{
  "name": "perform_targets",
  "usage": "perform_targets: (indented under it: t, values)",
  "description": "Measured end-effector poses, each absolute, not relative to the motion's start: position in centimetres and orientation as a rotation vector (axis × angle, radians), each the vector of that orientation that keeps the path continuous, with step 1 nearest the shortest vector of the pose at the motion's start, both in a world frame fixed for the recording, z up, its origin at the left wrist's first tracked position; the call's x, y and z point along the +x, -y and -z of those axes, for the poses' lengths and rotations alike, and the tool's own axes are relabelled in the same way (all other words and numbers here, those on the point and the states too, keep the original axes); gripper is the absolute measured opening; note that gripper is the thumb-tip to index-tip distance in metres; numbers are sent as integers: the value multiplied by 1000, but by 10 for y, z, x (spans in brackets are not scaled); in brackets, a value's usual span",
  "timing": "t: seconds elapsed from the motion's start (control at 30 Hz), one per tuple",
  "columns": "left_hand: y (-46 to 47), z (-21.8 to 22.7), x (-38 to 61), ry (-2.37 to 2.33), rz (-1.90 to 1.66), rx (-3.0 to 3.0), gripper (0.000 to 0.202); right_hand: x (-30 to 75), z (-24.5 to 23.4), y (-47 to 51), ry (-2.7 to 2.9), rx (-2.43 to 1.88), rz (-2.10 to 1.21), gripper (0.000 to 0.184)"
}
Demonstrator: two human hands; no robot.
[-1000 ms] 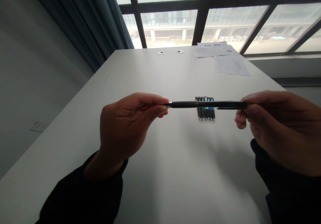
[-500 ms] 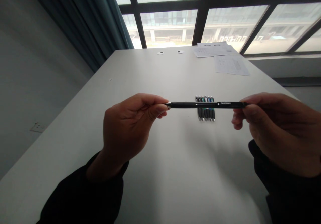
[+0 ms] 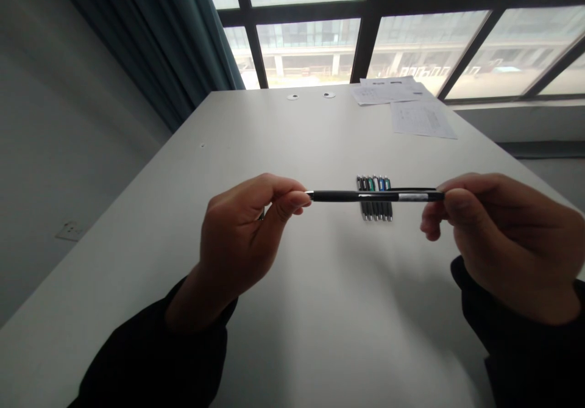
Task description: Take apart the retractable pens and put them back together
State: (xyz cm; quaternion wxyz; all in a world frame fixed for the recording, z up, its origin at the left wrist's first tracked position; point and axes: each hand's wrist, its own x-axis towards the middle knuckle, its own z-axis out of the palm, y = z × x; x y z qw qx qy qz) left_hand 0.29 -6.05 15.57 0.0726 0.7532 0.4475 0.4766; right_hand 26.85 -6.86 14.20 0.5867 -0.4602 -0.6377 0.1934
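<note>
A black pen is held level above the table between my two hands. My left hand pinches its silver tip between thumb and fingers. At the other end, my right hand grips the pen's back end with thumb and forefinger. The clip shows along the pen's upper edge, and a pale label lies on the barrel near my right hand. Beyond the held pen, several pens lie side by side in a row on the table, partly hidden behind it.
The white table runs back to a window. Papers lie at its far right, and two small white discs sit near the far edge. A dark curtain hangs at the left, with a wall socket below.
The pen has turned about its long axis: the clip has moved from the front to the upper edge and a pale label now shows. My left hand has shifted slightly right.
</note>
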Motion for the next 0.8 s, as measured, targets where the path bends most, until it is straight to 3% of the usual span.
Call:
perform_targets:
  t: [0.8]
  values:
    - [62, -159, 7, -1291, -1307, 2300, 29, 269, -142, 71, 1610, -1254, -370, 35]
